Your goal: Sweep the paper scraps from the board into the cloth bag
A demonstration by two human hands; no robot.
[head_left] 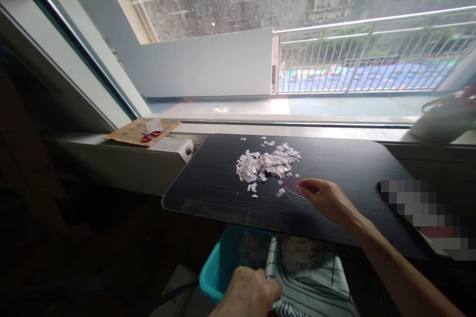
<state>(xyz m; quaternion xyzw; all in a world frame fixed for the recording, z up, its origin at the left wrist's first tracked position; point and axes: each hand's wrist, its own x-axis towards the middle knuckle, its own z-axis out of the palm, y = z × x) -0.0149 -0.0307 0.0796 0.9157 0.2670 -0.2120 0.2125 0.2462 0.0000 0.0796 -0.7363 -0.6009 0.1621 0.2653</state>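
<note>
On the black tabletop (208, 178) lies a loose heap of small white paper scraps (273, 161), some with pink marks. My right hand (329, 198) pinches a clear, pinkish protractor-like piece (293, 185), held low over the table beside the heap's near right side. Below the front edge of the table, my left hand (249, 290) is closed on the rim of a white cloth bag with dark stripes (273, 257). More pale scraps (297, 252) show inside the bag. A teal bin (210, 277) is right beside it, with shadowed, unclear contents.
Red scissors (151, 135) lie on a brown envelope (128, 132) on the sill at the left, above a white radiator (178, 147). A blurred-out flat item (416, 213) is at the table's right edge. A pale pot (433, 121) stands by the window.
</note>
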